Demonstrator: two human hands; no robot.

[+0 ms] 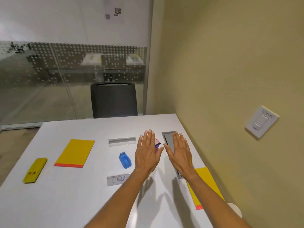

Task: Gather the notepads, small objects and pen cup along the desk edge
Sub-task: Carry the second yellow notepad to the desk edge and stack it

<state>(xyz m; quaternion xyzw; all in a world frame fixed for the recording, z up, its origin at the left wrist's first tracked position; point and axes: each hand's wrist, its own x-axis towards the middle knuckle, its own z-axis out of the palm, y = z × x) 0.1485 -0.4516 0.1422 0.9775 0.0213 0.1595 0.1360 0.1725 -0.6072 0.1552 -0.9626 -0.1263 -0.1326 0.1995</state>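
We hover both hands flat and empty, pen cup (157, 143) between them, nearer left hand (146, 153) than right hand (179, 152).

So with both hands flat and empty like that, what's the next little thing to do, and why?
Probably lower the left hand and close it on the pink pen cup partly hidden behind it. Both the left and the right hand hover open, holding nothing, and the cup is the nearest item. The blue object and yellow notepad lie further left.
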